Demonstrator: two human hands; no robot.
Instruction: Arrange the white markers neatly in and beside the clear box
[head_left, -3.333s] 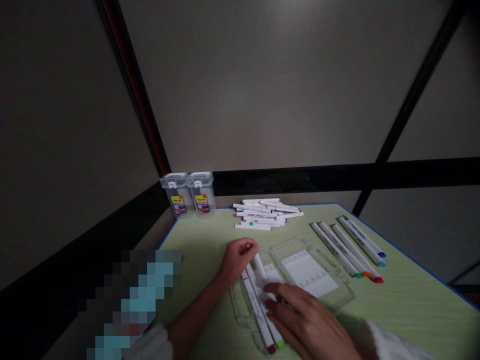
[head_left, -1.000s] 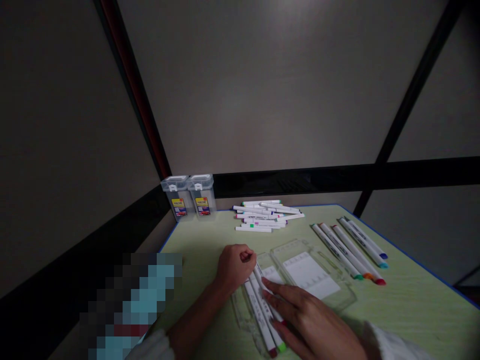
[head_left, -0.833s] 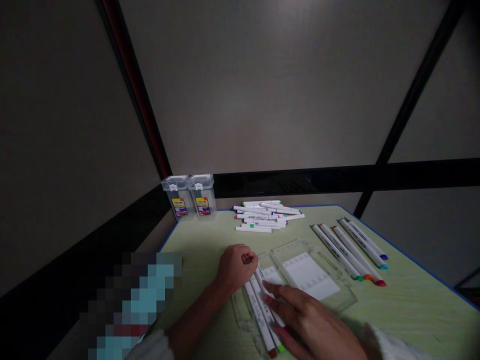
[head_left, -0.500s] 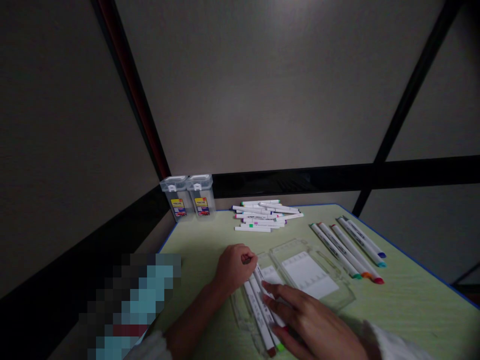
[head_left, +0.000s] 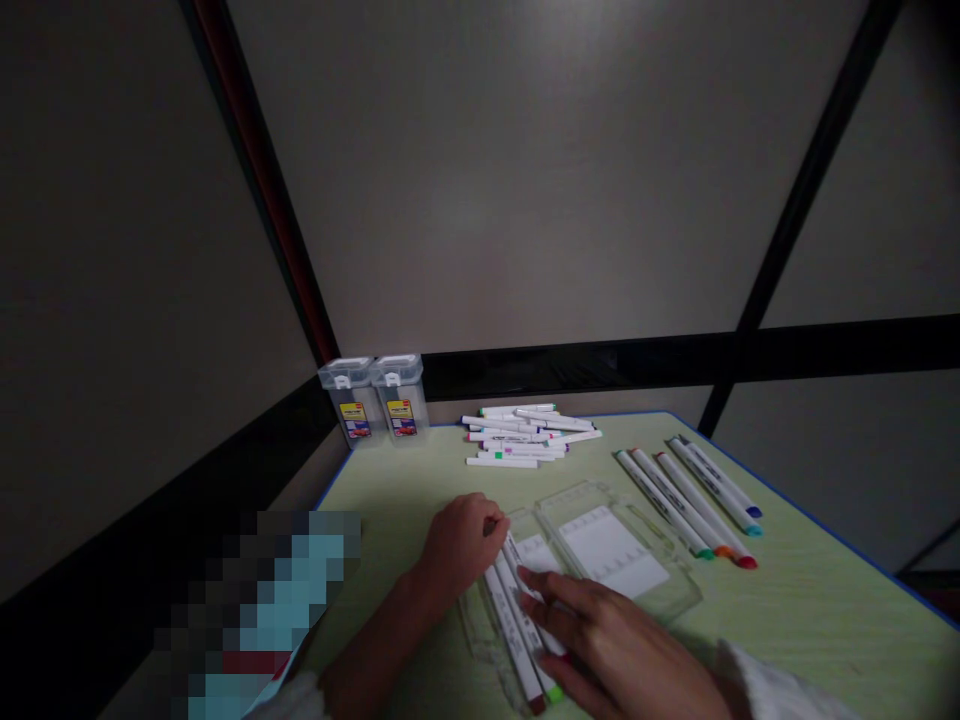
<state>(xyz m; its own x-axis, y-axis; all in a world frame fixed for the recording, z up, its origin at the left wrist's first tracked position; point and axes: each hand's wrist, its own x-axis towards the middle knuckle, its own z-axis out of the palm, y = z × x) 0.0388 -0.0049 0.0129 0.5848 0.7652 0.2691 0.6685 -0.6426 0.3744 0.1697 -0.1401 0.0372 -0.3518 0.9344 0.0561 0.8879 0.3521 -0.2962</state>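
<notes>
A clear plastic marker case (head_left: 480, 625) lies open on the green table, its lid (head_left: 611, 545) folded out to the right. A few white markers (head_left: 517, 640) with red and green caps lie in the case. My left hand (head_left: 456, 545) is curled at the far end of these markers, fingers closed around their tips. My right hand (head_left: 611, 650) lies over the markers from the right, fingers stretched out and pressing on them.
A loose pile of white markers (head_left: 525, 435) lies at the back of the table. Two closed marker boxes (head_left: 379, 400) stand at the back left corner. Several markers in a row (head_left: 686, 490) lie at the right. The table's blue edge (head_left: 825, 520) runs along the right.
Both hands stay on the markers in the case. My right fingers have shifted slightly along them, and the camera has drifted a little.
</notes>
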